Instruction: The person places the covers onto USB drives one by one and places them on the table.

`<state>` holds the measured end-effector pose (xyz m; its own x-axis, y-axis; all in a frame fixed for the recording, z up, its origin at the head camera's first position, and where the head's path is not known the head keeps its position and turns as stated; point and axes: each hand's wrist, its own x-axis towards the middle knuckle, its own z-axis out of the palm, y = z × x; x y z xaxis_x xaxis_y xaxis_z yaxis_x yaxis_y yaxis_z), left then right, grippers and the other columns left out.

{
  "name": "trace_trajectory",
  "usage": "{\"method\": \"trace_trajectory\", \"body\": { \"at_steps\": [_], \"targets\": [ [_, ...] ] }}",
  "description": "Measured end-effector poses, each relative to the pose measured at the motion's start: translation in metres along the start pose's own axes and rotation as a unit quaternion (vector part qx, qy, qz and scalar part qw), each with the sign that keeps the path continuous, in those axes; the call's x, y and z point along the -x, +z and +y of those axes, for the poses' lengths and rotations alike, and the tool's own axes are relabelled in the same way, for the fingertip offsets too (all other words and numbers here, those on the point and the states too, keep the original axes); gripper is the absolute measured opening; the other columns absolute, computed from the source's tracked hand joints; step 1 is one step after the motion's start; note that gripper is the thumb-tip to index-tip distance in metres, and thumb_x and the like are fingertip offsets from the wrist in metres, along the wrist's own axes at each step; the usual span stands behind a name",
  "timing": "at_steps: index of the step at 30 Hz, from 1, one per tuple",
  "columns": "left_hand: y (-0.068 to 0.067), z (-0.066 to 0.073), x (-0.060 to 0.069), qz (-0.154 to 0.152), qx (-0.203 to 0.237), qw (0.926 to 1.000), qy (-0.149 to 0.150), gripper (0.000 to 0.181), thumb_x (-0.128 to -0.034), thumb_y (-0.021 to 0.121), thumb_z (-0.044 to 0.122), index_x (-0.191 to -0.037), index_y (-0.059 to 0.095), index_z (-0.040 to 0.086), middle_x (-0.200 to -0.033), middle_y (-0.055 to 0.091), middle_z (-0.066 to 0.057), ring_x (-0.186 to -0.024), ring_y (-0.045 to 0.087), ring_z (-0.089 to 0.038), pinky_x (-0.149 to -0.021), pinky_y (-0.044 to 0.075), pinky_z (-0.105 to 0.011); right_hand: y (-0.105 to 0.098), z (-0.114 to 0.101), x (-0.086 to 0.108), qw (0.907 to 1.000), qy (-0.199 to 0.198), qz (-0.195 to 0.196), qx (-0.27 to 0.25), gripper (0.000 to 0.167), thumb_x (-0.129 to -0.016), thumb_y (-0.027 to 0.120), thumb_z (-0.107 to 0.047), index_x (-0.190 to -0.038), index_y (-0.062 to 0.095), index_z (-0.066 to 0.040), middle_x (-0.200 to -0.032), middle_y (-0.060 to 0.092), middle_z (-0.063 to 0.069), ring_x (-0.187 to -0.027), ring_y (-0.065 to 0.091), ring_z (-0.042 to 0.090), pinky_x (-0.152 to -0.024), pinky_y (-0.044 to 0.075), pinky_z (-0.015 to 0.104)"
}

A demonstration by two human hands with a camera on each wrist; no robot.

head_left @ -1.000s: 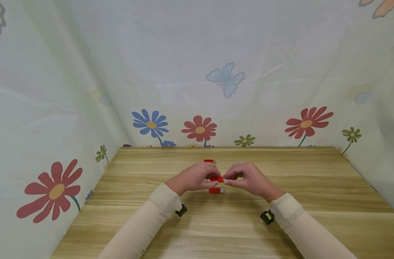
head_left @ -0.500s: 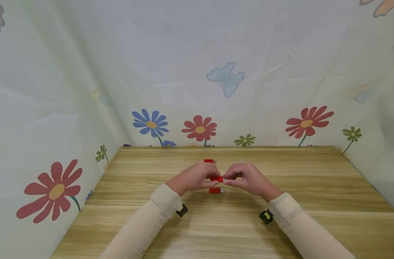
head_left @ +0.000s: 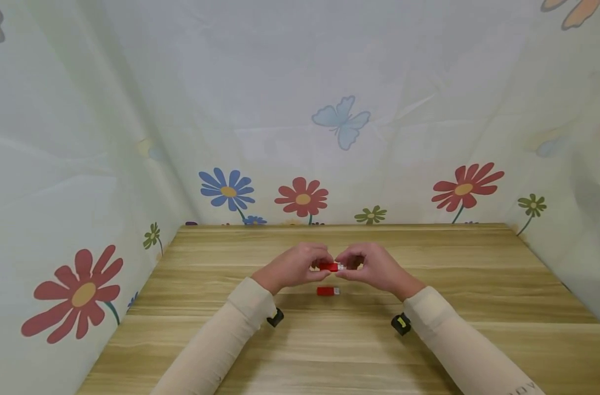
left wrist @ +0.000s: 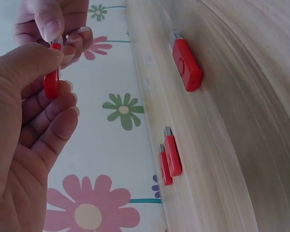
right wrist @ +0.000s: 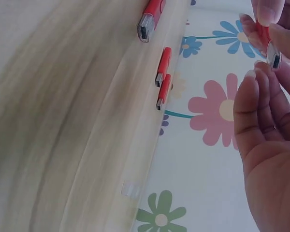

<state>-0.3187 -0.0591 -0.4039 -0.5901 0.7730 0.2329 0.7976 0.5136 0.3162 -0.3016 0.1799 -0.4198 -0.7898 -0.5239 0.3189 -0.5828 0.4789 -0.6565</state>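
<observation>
1. Backdrop [head_left: 260, 104]: pale cloth printed with flowers and a light-blue butterfly. It stands behind and to both sides of the held USB stick [head_left: 331, 267].
2. Tabletop [head_left: 329, 351]: wood-grained, extending below and all around the held USB stick.
3. Cream sleeves [head_left: 216, 340]: mine, one reaching in from each side on the near side of the held USB stick.
4. Left grip [head_left: 297, 267]: at the left end of the held USB stick, pinching its red body between thumb and fingers.
5. Right grip [head_left: 376, 269]: at the right, connector end of the held USB stick; I find thumb and fingers curled about that end.
6. Black devices [head_left: 401, 323]: one at each cuff, nearer me than the held USB stick.
7. Near USB stick [head_left: 326, 291]: red, flat on the tabletop, on my side of the held USB stick, connector likewise to the right.
8. Far pair of USB sticks [left wrist: 172, 155]: red, close together on the tabletop beyond the held USB stick.
9. Clear piece [right wrist: 131, 189]: faint, on the tabletop beyond and right of the held USB stick.
</observation>
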Motion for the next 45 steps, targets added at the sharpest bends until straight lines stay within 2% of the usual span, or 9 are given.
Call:
{"method": "trace_trajectory", "body": {
  "at_steps": [7,12,19,24,29,34,45],
  "targets": [
    [0.007,-0.013,-0.007,-0.011,-0.035,0.9993,-0.013,0.019,-0.0896,0.081,0.022,-0.106,0.077,0.014,-0.093,0.066,0.006,-0.080,0.059,-0.005,-0.077,0.053,-0.013,0.005,0.005,-0.011,0.9996,0.010,-0.022,0.015,0.015,-0.086,0.083,-0.022,-0.101,0.080,-0.019,-0.090,0.074,-0.006,-0.075,0.062,0.012,-0.069,0.056,0.026],
    [0.014,-0.017,-0.012,-0.037,-0.052,0.9970,-0.043,0.014,-0.0888,0.081,0.022,-0.101,0.078,0.017,-0.088,0.068,0.008,-0.077,0.058,-0.006,-0.075,0.053,-0.015,0.011,0.015,-0.018,0.9991,0.016,-0.036,0.012,0.012,-0.086,0.084,-0.020,-0.097,0.080,-0.018,-0.088,0.074,-0.007,-0.075,0.063,0.012,-0.069,0.057,0.025],
    [0.021,-0.020,-0.016,-0.056,-0.042,0.9940,-0.084,0.012,-0.0885,0.082,0.023,-0.099,0.079,0.019,-0.088,0.071,0.009,-0.077,0.060,-0.006,-0.078,0.054,-0.017,0.021,0.032,-0.024,0.9977,0.033,-0.056,0.018,0.011,-0.087,0.082,-0.018,-0.098,0.079,-0.018,-0.091,0.074,-0.006,-0.077,0.063,0.011,-0.072,0.057,0.025],
    [0.029,-0.024,-0.017,-0.070,-0.027,0.9916,-0.105,0.008,-0.0887,0.081,0.026,-0.094,0.078,0.021,-0.080,0.068,0.011,-0.072,0.059,-0.007,-0.073,0.053,-0.016,0.026,0.037,-0.025,0.9964,0.042,-0.068,0.028,0.012,-0.086,0.082,-0.016,-0.098,0.078,-0.016,-0.092,0.074,-0.004,-0.077,0.063,0.010,-0.072,0.057,0.023],
    [0.036,-0.029,-0.018,-0.074,-0.019,0.9909,-0.111,0.005,-0.0893,0.081,0.025,-0.089,0.077,0.021,-0.073,0.065,0.011,-0.066,0.057,-0.008,-0.066,0.050,-0.017,0.030,0.038,-0.026,0.9948,0.050,-0.080,0.037,0.012,-0.086,0.083,-0.014,-0.097,0.078,-0.015,-0.091,0.073,-0.004,-0.077,0.063,0.010,-0.073,0.057,0.023],
    [0.041,-0.033,-0.020,-0.076,-0.035,0.9911,-0.103,0.006,-0.0899,0.080,0.021,-0.086,0.076,0.020,-0.071,0.064,0.010,-0.064,0.054,-0.008,-0.064,0.047,-0.018,0.033,0.038,-0.028,0.9931,0.062,-0.087,0.048,0.012,-0.085,0.083,-0.013,-0.096,0.078,-0.017,-0.088,0.073,-0.006,-0.076,0.062,0.011,-0.073,0.057,0.024],
    [0.047,-0.036,-0.021,-0.093,-0.043,0.9864,-0.129,0.007,-0.0882,0.082,0.024,-0.088,0.076,0.020,-0.072,0.064,0.011,-0.066,0.055,-0.009,-0.066,0.048,-0.020,0.036,0.039,-0.035,0.9891,0.058,-0.120,0.063,0.006,-0.087,0.082,-0.013,-0.091,0.077,-0.016,-0.081,0.070,-0.007,-0.074,0.060,0.010,-0.071,0.054,0.026]
  ]
}}
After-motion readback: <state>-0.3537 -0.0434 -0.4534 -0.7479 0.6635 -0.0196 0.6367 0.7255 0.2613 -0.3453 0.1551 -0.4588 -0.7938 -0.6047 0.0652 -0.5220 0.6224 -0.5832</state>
